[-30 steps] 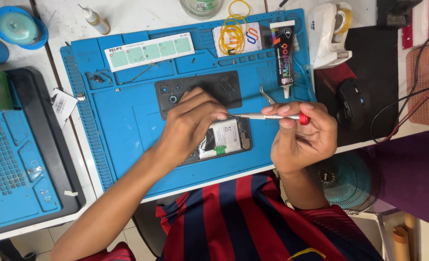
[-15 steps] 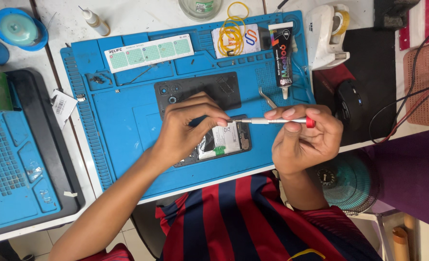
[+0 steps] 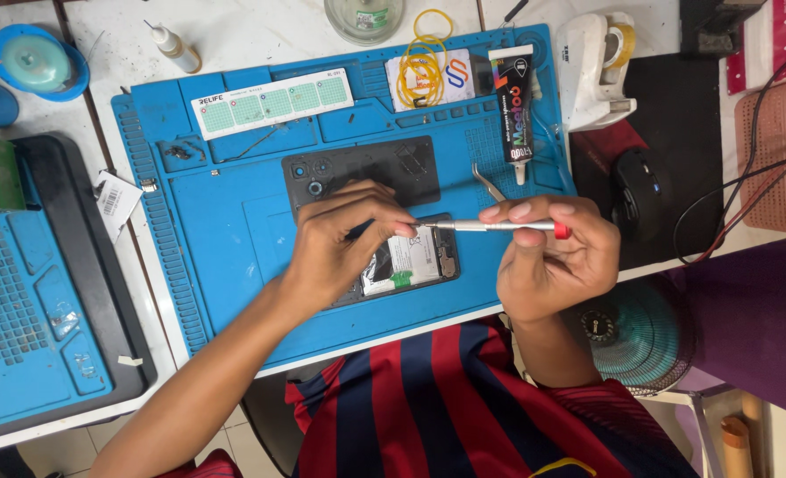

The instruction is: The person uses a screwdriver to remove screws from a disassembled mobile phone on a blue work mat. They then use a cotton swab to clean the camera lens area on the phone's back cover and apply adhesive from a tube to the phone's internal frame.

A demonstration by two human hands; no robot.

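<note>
- Right hand curled around a slim metal screwdriver with a red end cap; shaft lies level, thumb and fingers pinching it near the cap, tip pointing toward the left hand.
- Left hand bent at the knuckles, fingertips gathered at the screwdriver tip; whether they pinch a screw or just steady the tip cannot be told.
- Opened smartphone directly beneath both hands, back off, internals showing with a small green patch; partly covered by the left hand. Sits near the front edge of the blue repair mat.
- Dark back cover with camera holes lies on the mat just beyond the phone.
- Curved tweezers rest on the mat just beyond the right hand's fingers.
- Black glue tube, nozzle pointing toward the person, on the mat's far right part.
- Yellow rubber bands heaped on a white card at the mat's far edge.
- White screw chart strip with green squares, far left of the mat.
- Off the mat: white tape dispenser and black computer mouse to the right; second blue mat on a dark tray to the left; small dropper bottle at far left.
</note>
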